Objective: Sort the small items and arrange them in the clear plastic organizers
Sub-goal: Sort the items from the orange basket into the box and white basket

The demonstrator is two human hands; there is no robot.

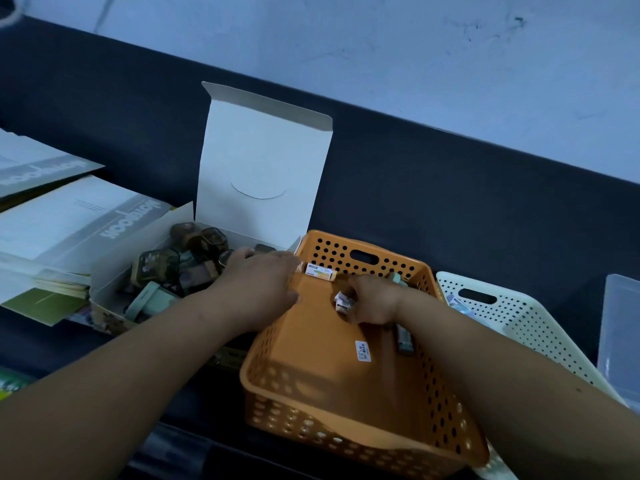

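An orange perforated basket (pixel 332 393) sits in the middle of the dark table. My right hand (pixel 372 301) is inside it, fingers curled round a few small white packets (pixel 343 301). A small white and orange box (pixel 320 271) lies at the basket's far wall. A grey-green item (pixel 404 341) lies along its right side. My left hand (pixel 261 277) rests over the basket's left rim and the edge of an open white cardboard box (pixel 263 161); its fingertips are hard to read. That box holds several dark clear cases (pixel 157 263) and pale green pieces (pixel 145 299).
A white perforated basket (pixel 526 327) stands right of the orange one, with a clear plastic organizer (pixel 620 327) at the far right edge. Booklets and papers (pixel 72 220) are stacked at the left. A dark ledge and a pale wall run behind.
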